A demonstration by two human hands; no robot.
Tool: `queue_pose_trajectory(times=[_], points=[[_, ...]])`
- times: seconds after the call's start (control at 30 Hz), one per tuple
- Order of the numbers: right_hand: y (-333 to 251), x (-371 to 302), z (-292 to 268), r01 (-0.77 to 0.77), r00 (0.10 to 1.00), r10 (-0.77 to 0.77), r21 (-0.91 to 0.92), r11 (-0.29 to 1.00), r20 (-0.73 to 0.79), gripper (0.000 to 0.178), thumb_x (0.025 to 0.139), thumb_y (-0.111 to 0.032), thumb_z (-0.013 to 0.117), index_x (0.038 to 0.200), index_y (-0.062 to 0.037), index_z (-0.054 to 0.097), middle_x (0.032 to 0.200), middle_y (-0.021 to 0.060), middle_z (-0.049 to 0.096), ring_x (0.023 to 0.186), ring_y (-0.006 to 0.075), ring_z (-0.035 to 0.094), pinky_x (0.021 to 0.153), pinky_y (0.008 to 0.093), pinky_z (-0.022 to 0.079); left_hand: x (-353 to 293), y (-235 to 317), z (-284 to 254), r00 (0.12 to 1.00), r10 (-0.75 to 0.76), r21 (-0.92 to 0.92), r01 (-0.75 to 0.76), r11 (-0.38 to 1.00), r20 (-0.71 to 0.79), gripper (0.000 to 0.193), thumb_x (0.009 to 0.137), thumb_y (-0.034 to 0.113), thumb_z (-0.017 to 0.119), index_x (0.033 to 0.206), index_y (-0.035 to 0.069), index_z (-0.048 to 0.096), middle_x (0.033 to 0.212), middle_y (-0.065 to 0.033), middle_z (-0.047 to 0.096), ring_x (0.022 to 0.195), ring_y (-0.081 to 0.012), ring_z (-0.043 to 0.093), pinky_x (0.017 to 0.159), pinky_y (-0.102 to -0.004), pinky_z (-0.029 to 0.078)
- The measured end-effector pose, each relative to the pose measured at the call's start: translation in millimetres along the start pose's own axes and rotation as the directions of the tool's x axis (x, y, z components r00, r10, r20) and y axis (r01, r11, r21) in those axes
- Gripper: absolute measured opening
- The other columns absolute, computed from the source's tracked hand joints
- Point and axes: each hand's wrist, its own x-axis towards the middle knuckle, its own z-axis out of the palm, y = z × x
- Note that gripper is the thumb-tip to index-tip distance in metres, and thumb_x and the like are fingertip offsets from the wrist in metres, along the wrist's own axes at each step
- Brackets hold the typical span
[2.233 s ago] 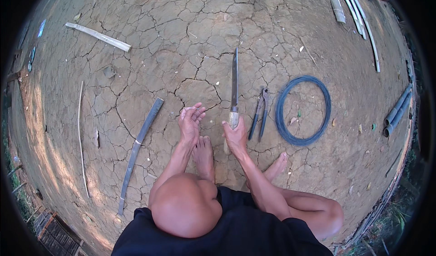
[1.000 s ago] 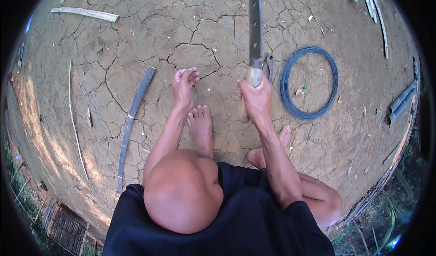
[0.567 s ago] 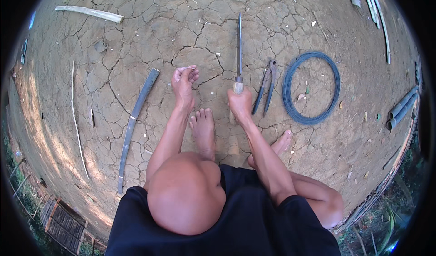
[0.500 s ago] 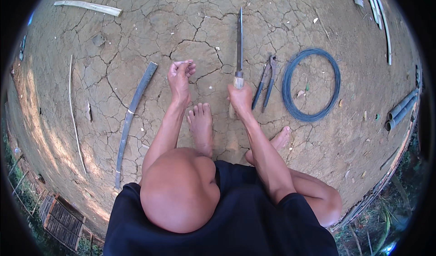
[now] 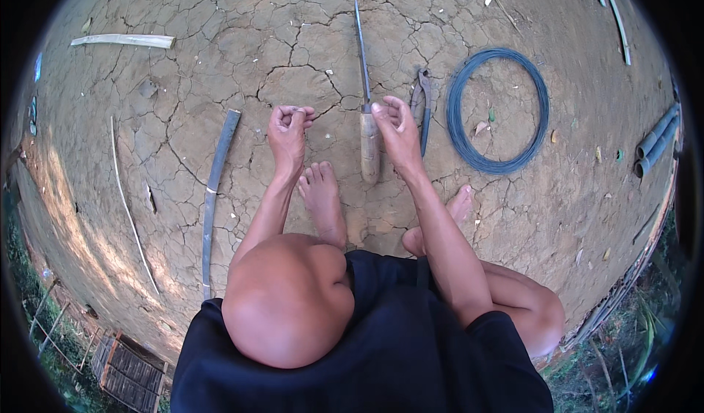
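A long-bladed knife (image 5: 370, 148) with a thick wooden handle lies on the cracked earth ahead of me, its blade pointing away. Just right of that handle is my right hand (image 5: 398, 132), its fingers loosely curled and apart, holding nothing. My left hand (image 5: 287, 131) is raised above my bare foot, thumb and fingers pinched together; whatever they hold, if anything, is too small to make out. Beyond my right hand lie dark-handled pincers (image 5: 424, 85), partly hidden by it. A coil of blue-grey wire (image 5: 456, 112) rests to their right.
A dark split bamboo strip (image 5: 216, 170) lies left of my left arm, with a thin stick (image 5: 129, 202) farther left. A pale bamboo piece (image 5: 125, 41) is at the far left. Two dark tubes (image 5: 655, 140) lie by the right edge, and pale strips (image 5: 614, 13) at the far right.
My right hand has let go of the knife, which now lies on the ground, and has shifted slightly right of its handle. My left hand stays pinched in nearly the same place.
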Motion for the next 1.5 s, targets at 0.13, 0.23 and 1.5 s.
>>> queue_pose_trajectory(times=[0.13, 0.23, 1.5], points=[[3, 37, -39, -0.021, 0.998, 0.020, -0.016, 1.000, -0.059, 0.048, 0.090, -0.036, 0.069, 0.115, 0.0038, 0.060, 0.099, 0.0130, 0.068, 0.091, 0.0170, 0.063, 0.083, 0.0319, 0.050, -5, 20, 15, 0.995, 0.043, 0.098, -0.052, 0.994, 0.091, 0.013, 0.097, 0.013, 0.059, 0.101, 0.001, 0.056, 0.093, -0.0112, 0.069, 0.086, -0.0170, 0.067, 0.077, -0.0280, 0.052], [-8, 53, -70, 0.030, 0.999, -0.036, -0.231, 0.972, -0.021, 0.035, 0.088, -0.031, 0.068, 0.101, 0.0021, 0.068, 0.087, 0.0107, 0.072, 0.085, 0.0204, 0.068, 0.078, 0.0326, 0.051, -11, 33, 22, 0.975, 0.027, 0.198, -0.072, 0.977, 0.220, 0.014, 0.095, 0.011, 0.061, 0.102, 0.000, 0.058, 0.092, -0.0093, 0.068, 0.084, -0.0143, 0.066, 0.076, -0.0266, 0.052], [44, -29, -133, -0.021, 0.883, 0.088, -0.148, 0.989, 0.460, 0.037, 0.090, -0.021, 0.061, 0.120, -0.0013, 0.052, 0.090, 0.0083, 0.055, 0.079, 0.0166, 0.055, 0.073, 0.0327, 0.046, -79, 3, 74, 0.981, 0.167, 0.239, -0.187, 0.953, 0.100, 0.018, 0.095, 0.009, 0.064, 0.107, -0.002, 0.060, 0.126, -0.0167, 0.059, 0.113, -0.0208, 0.060, 0.095, -0.0341, 0.052]])
